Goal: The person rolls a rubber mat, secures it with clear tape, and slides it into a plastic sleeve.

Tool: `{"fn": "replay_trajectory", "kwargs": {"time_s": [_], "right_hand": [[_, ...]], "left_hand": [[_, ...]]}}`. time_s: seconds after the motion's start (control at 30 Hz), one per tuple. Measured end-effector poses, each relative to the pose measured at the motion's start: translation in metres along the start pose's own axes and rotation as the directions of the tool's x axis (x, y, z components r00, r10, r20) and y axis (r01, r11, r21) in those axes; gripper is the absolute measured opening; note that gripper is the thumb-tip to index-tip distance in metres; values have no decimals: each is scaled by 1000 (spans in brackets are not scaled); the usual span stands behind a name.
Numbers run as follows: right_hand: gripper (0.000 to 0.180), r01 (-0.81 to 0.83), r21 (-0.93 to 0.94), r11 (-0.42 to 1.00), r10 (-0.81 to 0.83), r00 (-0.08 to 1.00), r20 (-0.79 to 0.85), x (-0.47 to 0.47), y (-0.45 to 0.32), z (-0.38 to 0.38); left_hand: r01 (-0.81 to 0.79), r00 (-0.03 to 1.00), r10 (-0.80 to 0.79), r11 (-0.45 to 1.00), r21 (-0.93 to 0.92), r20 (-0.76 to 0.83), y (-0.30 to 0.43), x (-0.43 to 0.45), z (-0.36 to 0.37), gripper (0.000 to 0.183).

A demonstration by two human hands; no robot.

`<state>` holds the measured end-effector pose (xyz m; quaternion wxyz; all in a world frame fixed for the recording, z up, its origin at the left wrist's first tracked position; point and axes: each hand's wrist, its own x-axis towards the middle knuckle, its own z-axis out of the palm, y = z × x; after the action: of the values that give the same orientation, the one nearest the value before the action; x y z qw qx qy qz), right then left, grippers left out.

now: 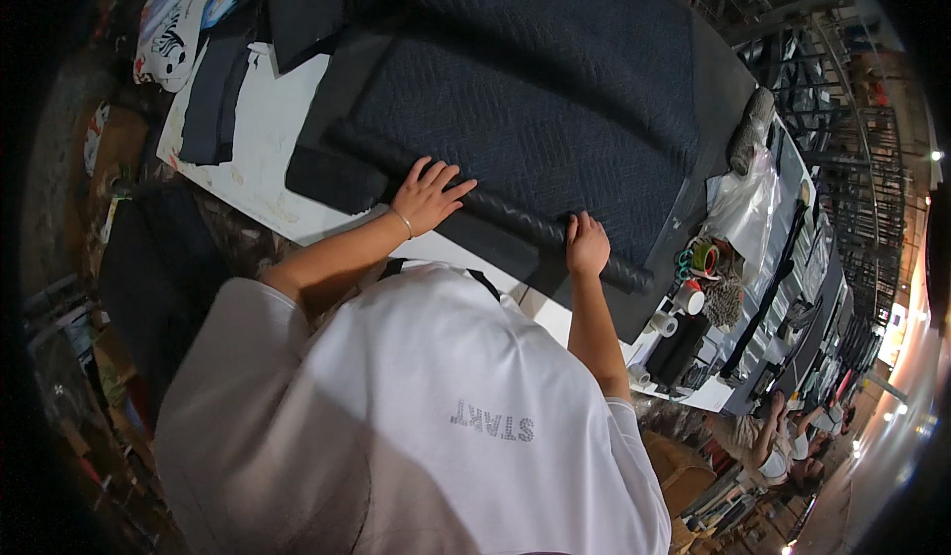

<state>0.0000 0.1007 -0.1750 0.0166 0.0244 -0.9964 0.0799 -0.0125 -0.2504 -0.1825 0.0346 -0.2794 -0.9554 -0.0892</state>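
A dark textured mat point(513, 131) lies spread before me, its near edge rolled into a long black tube point(513, 217). My left hand point(431, 198), with a thin bracelet at the wrist, rests on the tube with fingers spread. Farther right, my right hand point(588, 244) curls over the same tube near its right end. Just left of my left hand sits a small dark folded or rolled piece point(334, 180). Under the mat shows a flat dark grey sheet point(639, 317), which lies over a white tabletop point(275, 120).
To the right are clear plastic film point(747, 191), a roll of tape point(704, 258), white rolls point(661, 324) and a grey roll point(752, 131). Dark strips point(215, 101) and a zebra-printed bag point(171, 42) lie at the left. Other people point(773, 443) are far right, near racks point(854, 161).
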Motion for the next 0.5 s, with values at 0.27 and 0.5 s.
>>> {"fn": "replay_trajectory", "kwargs": {"time_s": [0.27,0.5], "right_hand": [[26,-57,40,998,65,965,-253,-13,-12,-4],[38,-136,161,977,133,991,33,85,29,10]], "left_hand": [[87,956,-39,984,-157,289,-35,84,-15,33],[-15,1000,12,995,94,27,-22,52,4,85]]}}
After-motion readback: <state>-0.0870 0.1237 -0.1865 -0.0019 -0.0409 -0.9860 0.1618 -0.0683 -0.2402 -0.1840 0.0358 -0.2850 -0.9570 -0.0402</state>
